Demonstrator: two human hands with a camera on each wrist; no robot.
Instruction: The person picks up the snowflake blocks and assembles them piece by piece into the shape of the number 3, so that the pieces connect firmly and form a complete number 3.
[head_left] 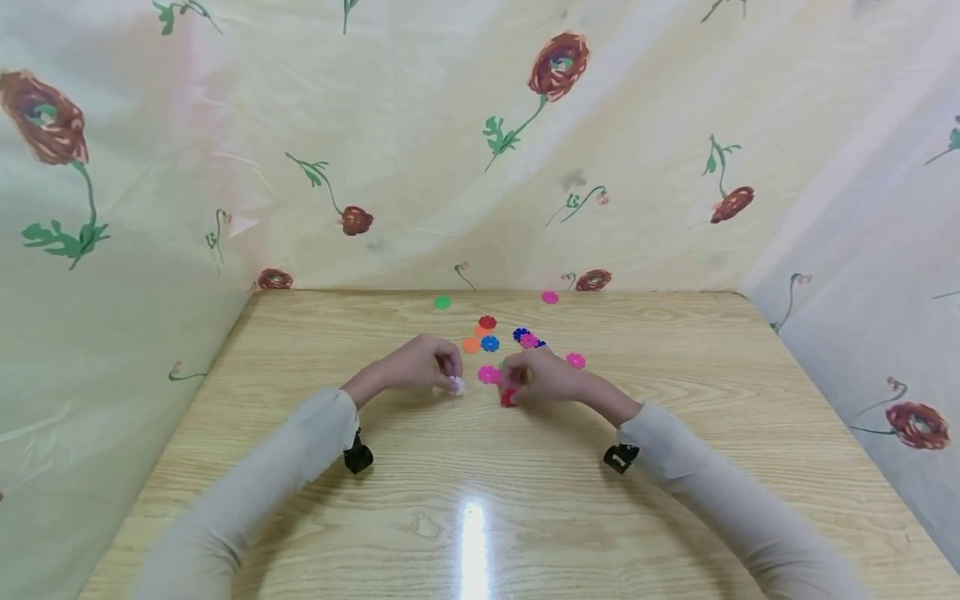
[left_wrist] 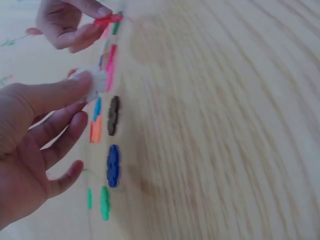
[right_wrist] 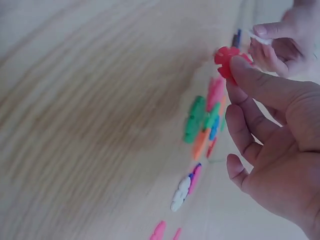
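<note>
My left hand (head_left: pixel 423 363) pinches a white notched plastic disc (left_wrist: pixel 98 82) between thumb and forefinger, the other fingers loosely bent. Facing it a short way to the right, my right hand (head_left: pixel 546 375) pinches a red notched disc (right_wrist: pixel 226 61) the same way. Both discs are held apart from each other. Just beyond the hands lie a pink disc (head_left: pixel 488 375), a light blue disc (head_left: pixel 490 343) and orange discs (head_left: pixel 471 344). The left wrist view also shows a dark blue disc (left_wrist: pixel 113 166) and a brown one (left_wrist: pixel 114 115) near the left hand.
Further back on the wooden table (head_left: pixel 480 467) are a green disc (head_left: pixel 442 302), a red disc (head_left: pixel 487 322) and a pink disc (head_left: pixel 550 297). Another pink disc (head_left: pixel 575 360) lies right of the right hand. A flowered cloth (head_left: pixel 420 167) hangs behind the table and along its sides.
</note>
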